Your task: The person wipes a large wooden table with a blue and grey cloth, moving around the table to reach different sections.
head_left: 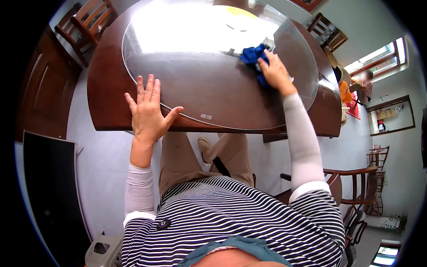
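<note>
In the head view, a round glass top (200, 91) lies on a dark wooden table (105, 98). The hands are well apart. The left hand (149, 116), fingers spread, is palm down at the glass top's near left rim. The right hand (275, 72) is on a blue cloth (252, 54), right of the glass top's middle; whether it grips or only presses, I cannot tell.
</note>
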The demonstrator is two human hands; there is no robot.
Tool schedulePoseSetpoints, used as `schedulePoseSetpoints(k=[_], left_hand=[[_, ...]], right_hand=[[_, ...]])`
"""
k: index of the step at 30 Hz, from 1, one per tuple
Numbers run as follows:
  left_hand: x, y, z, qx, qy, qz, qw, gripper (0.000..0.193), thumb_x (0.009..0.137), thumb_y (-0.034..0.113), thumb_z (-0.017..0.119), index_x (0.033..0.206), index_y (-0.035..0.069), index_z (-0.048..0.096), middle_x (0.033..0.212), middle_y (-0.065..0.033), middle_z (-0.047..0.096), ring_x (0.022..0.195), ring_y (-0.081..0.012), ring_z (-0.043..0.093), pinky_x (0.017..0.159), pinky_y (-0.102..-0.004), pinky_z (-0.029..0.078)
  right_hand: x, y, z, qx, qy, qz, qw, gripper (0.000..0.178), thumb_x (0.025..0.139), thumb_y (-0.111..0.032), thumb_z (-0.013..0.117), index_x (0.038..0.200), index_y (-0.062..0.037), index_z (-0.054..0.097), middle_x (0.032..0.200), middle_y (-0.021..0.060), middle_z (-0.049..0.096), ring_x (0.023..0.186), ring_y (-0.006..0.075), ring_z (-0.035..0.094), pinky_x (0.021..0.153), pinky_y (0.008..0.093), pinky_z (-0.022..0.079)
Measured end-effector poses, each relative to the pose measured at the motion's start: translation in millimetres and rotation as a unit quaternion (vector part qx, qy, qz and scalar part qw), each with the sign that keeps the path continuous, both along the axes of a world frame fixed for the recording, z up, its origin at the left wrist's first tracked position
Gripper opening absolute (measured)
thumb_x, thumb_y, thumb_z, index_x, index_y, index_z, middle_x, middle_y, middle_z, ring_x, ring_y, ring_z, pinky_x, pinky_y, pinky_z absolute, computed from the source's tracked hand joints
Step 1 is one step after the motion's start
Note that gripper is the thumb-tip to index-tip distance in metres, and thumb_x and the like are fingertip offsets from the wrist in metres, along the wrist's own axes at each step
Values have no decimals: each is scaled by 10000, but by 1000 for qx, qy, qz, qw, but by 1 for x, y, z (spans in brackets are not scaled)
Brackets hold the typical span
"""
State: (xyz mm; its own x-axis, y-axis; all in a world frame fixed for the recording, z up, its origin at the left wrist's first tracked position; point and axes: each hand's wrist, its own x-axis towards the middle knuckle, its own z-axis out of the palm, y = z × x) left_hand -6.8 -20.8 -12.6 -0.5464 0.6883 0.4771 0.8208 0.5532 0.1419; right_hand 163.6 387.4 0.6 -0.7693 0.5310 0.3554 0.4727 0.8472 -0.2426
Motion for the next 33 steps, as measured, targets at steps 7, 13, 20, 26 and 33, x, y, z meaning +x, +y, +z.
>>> schedulePoseSetpoints(k=[7,13,20,26,33], left_hand=[[2,-6,7,33,26,-148,988,978,737,827,549,1477,191,489,1594,-67,376,1525,-301,215,1157,-688,108],[3,-10,14,0,35,-221,975,886,758,840,495,1403,239,578,1523,-32,482,1475,-268,343,1232,-530,88],[0,-14,12,-29,49,-190,980,897,829,833,416,1376,144,595,1509,-82,496,1473,-299,343,1218,-527,138],[-5,-9,9,-8,33,-159,987,944,826,769,531,1409,27,532,1495,-122,501,1440,-291,398,1192,-552,203],[0,-9,6,-18,3,-96,995,874,806,580,694,1427,-4,497,1523,-152,460,1468,-301,351,1158,-631,229]], right_hand=[[93,-174,33,-46,-18,61,997,585,943,-343,642,1443,-86,481,1477,233,460,1403,439,388,1100,611,333],[50,-196,36,-29,-22,124,992,603,934,-356,643,1437,-67,480,1462,256,464,1404,437,382,1097,611,331],[-58,-94,25,-5,-73,86,994,626,1007,-560,430,1491,-163,442,1540,149,429,1458,354,337,1155,627,232],[-97,4,20,-16,-47,-68,996,649,1000,-567,435,1489,-142,442,1531,154,440,1458,346,338,1157,580,274],[-31,-114,12,6,-22,121,992,609,962,-457,571,1444,-95,492,1468,234,480,1410,411,392,1112,589,339]])
